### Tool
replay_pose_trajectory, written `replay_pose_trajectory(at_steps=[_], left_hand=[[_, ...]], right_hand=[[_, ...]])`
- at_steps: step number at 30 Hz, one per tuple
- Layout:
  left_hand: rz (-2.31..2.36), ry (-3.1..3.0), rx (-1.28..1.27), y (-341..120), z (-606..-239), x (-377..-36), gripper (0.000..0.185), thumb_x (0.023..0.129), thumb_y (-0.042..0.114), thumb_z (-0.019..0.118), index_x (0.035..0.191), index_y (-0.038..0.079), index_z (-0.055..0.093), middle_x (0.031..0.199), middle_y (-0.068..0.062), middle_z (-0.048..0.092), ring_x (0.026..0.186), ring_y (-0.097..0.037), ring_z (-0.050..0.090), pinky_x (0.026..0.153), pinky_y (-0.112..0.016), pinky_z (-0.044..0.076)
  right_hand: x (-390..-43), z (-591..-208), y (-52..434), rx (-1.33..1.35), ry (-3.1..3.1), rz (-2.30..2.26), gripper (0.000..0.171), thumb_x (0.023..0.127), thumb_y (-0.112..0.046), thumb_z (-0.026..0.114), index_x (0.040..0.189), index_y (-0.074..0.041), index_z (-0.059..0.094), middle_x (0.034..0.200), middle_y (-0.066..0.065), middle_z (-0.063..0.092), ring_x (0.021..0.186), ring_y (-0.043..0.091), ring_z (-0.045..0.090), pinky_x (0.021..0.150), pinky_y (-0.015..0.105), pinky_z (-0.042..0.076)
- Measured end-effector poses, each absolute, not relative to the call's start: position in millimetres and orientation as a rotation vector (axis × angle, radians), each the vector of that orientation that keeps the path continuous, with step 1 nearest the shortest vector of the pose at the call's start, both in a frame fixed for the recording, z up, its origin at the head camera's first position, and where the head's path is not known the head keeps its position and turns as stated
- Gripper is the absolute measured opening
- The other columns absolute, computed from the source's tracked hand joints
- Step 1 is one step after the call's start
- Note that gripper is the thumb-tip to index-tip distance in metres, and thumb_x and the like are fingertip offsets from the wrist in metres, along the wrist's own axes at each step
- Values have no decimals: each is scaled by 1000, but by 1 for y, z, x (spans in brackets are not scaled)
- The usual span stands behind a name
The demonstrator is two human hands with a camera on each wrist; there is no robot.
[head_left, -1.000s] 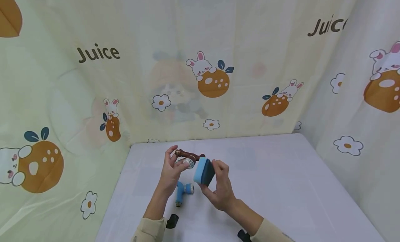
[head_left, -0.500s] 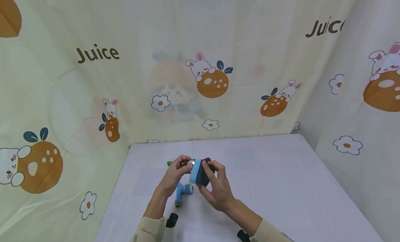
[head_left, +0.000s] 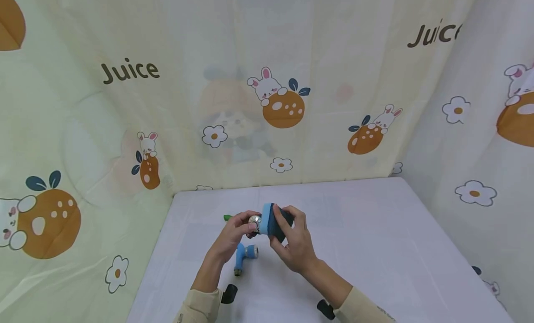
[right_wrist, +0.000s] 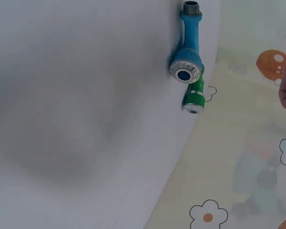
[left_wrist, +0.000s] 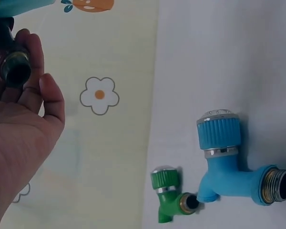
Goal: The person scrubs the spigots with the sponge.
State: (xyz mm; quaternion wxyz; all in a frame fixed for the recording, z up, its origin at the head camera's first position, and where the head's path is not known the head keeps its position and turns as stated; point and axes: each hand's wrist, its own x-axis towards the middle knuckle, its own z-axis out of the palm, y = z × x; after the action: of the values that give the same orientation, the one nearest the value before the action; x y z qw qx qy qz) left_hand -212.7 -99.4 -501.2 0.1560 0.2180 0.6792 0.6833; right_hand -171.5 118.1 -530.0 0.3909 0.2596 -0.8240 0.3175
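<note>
Your left hand (head_left: 233, 235) is raised above the white table (head_left: 375, 230), near its far left corner, with fingers curled round a dark brown tap with a silver, round knob (head_left: 254, 219); in the left wrist view its metal threaded end (left_wrist: 13, 69) sits between your fingertips. Pressed against that knob is the light blue sponge with a dark scouring side (head_left: 272, 219), which your right hand (head_left: 294, 246) pinches between thumb and fingers, just beside your left.

On the table below your hands lies a blue plastic tap with a ribbed knob and brass thread (head_left: 243, 256). A smaller green plastic tap (head_left: 227, 217) lies just beyond it, closer to the table's left edge; the left wrist view shows the two almost touching (left_wrist: 174, 193). A pale curtain printed with rabbits, oranges and flowers (head_left: 125, 105) hangs round the table's far and side edges.
</note>
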Motion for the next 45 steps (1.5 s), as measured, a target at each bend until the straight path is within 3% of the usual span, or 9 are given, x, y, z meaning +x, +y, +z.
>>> replay_pose_trajectory(at_steps=[7,20,26,30,35,38,41,45], left_hand=[[1907,1947,688,-100,-498,-212,44,99,24,66,137,1,62,112,2,66,97,-17,60,86,-32,49],[1857,1930,662,-98,-496,-212,50,96,20,74,140,0,59,125,-5,67,106,-18,64,88,-29,57],[1831,1968,677,-97,-497,-211,52,95,19,76,141,3,59,131,-12,65,109,-20,63,89,-27,57],[1832,1988,669,-95,-498,-211,61,94,18,78,148,9,52,132,-15,64,109,-20,65,90,-28,58],[1868,2002,610,-91,-499,-212,89,94,19,79,164,34,25,123,-15,65,105,-22,71,92,-33,58],[1881,2050,593,-90,-501,-213,94,96,22,76,165,45,16,122,-15,63,103,-25,73,98,-39,57],[1874,2116,585,-90,-503,-214,88,98,28,74,163,51,19,122,-16,61,103,-24,73,100,-43,57],[1853,2180,636,-90,-504,-213,74,101,30,70,160,49,30,128,-15,59,105,-25,71,95,-41,60]], right_hand=[[-178,-531,127,593,-2150,792,78,84,-16,69,158,-15,45,139,23,43,127,34,44,89,52,61],[-186,-530,130,509,-2213,838,78,87,-17,72,160,-17,42,135,26,45,126,37,45,88,53,61],[-184,-524,129,395,-2288,1141,74,92,-17,73,160,-17,43,137,22,43,122,35,47,92,57,58],[-185,-521,129,273,-2325,1475,71,96,-19,73,160,-19,43,138,16,42,128,35,45,102,63,50],[-182,-522,128,226,-2335,1591,70,96,-22,73,159,-22,44,139,13,43,134,37,46,107,65,47],[-176,-525,127,258,-2308,1600,70,96,-21,73,159,-26,43,139,11,43,134,35,47,106,66,48],[-170,-529,124,334,-2257,1597,70,96,-18,71,159,-27,43,138,8,45,132,33,47,104,66,48],[-164,-531,121,469,-2184,1543,70,93,-13,70,158,-20,45,138,7,46,130,28,47,102,62,50]])
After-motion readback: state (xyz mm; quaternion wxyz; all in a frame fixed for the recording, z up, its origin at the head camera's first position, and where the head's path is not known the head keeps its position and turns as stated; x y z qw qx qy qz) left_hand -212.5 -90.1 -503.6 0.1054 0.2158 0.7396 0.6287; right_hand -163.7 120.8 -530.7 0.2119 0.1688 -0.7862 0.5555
